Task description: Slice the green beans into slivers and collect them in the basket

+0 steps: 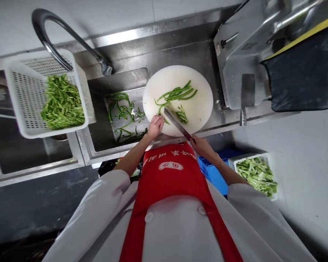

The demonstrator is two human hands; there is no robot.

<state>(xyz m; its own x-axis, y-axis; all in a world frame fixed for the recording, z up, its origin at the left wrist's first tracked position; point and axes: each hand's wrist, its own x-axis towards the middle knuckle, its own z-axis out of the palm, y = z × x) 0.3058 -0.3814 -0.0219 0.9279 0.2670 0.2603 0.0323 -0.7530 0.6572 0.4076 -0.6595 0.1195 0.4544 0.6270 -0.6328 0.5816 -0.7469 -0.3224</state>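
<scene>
My right hand (pixel 202 145) is wrapped round the handle of a kitchen knife (pixel 179 126). The blade slants up and left over the round white cutting board (pixel 153 87), its front end beside a few long green peppers. At the board's lower left edge, my left hand (pixel 156 126) has its fingers curled down on green peppers (pixel 166 121), close to the blade. More whole green peppers (pixel 177 95) lie in a loose bunch above the knife. A small pile of cut pepper pieces (pixel 182 115) sits just right of the blade.
Long green peppers (pixel 124 109) lie in the sink (pixel 98 125) left of the board. A white basket (pixel 83 87) of cut green pieces stands under the faucet (pixel 76 36). To the right are a cleaver (pixel 247 92) and metal equipment. Below are blue crates (pixel 217 174) and a basket of chopped greens (pixel 257 174).
</scene>
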